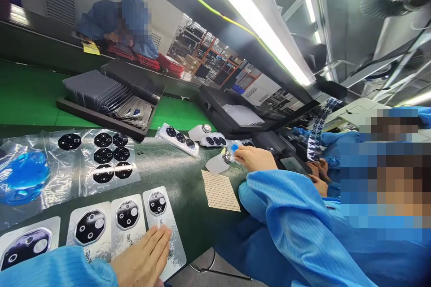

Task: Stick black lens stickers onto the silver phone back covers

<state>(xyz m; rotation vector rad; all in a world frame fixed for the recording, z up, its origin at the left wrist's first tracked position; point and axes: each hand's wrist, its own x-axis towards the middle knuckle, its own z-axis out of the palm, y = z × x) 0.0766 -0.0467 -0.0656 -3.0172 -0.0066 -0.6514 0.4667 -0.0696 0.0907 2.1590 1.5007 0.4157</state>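
Note:
My left hand (pixel 144 251) lies with its fingers stretched out flat on a silvery phone back panel (pixel 175 246) with a black octagonal camera area. More such panels (pixel 128 219) lie in a row to its left. My right hand (pixel 257 158) reaches forward, its fingers closed on a small blue piece (pixel 234 147), whose kind I cannot make out. That piece is right by the metal top of a white dispenser bottle (pixel 217 163); whether they touch is unclear. A beige sheet with rows of small marks (pixel 220 190) lies below the bottle.
Clear film with black octagonal pieces (pixel 103 156) and a blue gel-like mass (pixel 25 175) lie at left. Behind stand a tray of upright panels (pixel 111 98), another white bottle (pixel 198 133) and a black case (pixel 218 107). Co-workers in blue (pixel 380 215) sit close at right.

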